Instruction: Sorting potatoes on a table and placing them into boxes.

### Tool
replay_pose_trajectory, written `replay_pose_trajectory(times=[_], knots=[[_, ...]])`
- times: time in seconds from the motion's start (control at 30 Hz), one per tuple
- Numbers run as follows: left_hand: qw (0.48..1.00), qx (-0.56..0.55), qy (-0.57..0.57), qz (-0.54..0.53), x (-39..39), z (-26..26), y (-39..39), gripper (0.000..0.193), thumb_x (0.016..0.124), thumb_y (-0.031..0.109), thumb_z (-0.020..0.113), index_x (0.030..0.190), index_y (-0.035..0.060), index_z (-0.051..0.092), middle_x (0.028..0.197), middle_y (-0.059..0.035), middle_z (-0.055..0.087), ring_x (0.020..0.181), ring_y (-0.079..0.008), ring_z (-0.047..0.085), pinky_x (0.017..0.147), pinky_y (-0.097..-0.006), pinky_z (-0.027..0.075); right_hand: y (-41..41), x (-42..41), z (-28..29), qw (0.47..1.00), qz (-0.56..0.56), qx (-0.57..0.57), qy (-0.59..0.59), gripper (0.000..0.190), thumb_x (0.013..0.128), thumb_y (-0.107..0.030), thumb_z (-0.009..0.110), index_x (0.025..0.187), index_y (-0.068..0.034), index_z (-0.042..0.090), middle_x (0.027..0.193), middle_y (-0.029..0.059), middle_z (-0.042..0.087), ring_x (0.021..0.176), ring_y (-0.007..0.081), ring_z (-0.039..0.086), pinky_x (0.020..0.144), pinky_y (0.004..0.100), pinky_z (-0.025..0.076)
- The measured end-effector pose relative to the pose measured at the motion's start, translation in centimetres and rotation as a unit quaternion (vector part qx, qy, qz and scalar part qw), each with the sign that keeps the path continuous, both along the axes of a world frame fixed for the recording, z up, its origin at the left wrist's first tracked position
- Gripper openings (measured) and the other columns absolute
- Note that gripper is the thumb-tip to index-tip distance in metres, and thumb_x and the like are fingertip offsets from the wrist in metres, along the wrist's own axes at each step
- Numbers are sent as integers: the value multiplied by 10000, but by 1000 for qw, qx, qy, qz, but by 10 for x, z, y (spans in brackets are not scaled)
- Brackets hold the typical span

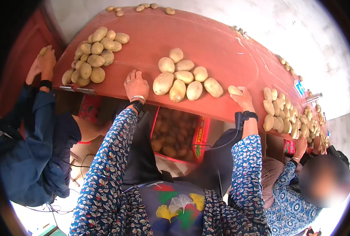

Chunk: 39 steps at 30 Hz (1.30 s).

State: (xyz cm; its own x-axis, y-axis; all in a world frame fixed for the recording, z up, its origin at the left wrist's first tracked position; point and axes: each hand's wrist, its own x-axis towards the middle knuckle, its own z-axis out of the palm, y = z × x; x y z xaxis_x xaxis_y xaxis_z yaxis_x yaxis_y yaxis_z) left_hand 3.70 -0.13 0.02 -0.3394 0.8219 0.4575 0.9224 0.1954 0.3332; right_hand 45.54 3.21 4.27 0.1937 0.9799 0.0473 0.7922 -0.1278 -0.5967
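My left hand (136, 84) lies palm down near the front edge of the red table (151, 32), fingers slightly spread, holding nothing. To its right rests a loose group of several potatoes (178, 90) on the tabletop. Just beyond the right side of this group, my right hand (242, 96) has a small potato (235, 90) between its thumb and fingers, close to the table surface. Each of my wrists carries a black strap, the right one with a cable running from it.
A red-edged box of potatoes (201, 138) stands below the table between my knees. Potato piles lie at left (96, 60) and right (281, 110). A co-worker at left holds a potato; another person sits at right. A metal cylinder (314, 98) lies at the far right.
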Motion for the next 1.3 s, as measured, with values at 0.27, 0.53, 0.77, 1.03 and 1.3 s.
replay_pose_trajectory(times=[0.27, 0.53, 0.77, 1.03, 1.3], knots=[[1000, 7, 7, 1, 0, -4, 2, 318, 752, 162, 579, 1060, 94, 538, 1205, -69, 511, 1169, -262, 441, 947, -428, 362, -72, -29, 17, 999, 44, -1, 17, 538, 637, -236, 746, 1097, -49, 537, 1015, 144, 627, 973, 277, 598, 843, 366, 459], [1000, 0, 5, 0, 0, -4, 3, 306, 767, 160, 560, 1066, 99, 544, 1211, -77, 515, 1162, -272, 450, 947, -428, 364, -117, -80, 27, 975, 161, 16, 152, 541, 632, -113, 741, 1124, -58, 524, 961, 129, 632, 917, 227, 611, 800, 333, 476], [1000, -2, 1, -8, -2, -5, 3, 315, 760, 171, 567, 1067, 106, 542, 1207, -75, 511, 1168, -268, 441, 954, -424, 355, -107, -112, 39, 963, 242, 84, 80, 432, 639, 29, 608, 1051, -63, 518, 1087, 138, 557, 1028, 338, 533, 868, 372, 444], [1000, 21, 16, -4, -2, -9, 5, 313, 759, 176, 563, 1063, 103, 556, 1168, -79, 538, 1134, -270, 469, 942, -424, 367, -101, -123, 9, 962, 206, 170, 49, 436, 656, 129, 478, 1051, -47, 531, 1140, 142, 508, 1073, 297, 513, 901, 341, 429], [993, 23, 53, -103, -11, -13, 6, 309, 792, 138, 518, 1083, 56, 583, 1127, -127, 589, 1060, -300, 540, 928, -414, 411, -104, -131, -9, 941, 179, 265, 108, 228, 665, -27, 628, 838, -65, 485, 844, 150, 501, 833, 340, 498, 726, 419, 418]])
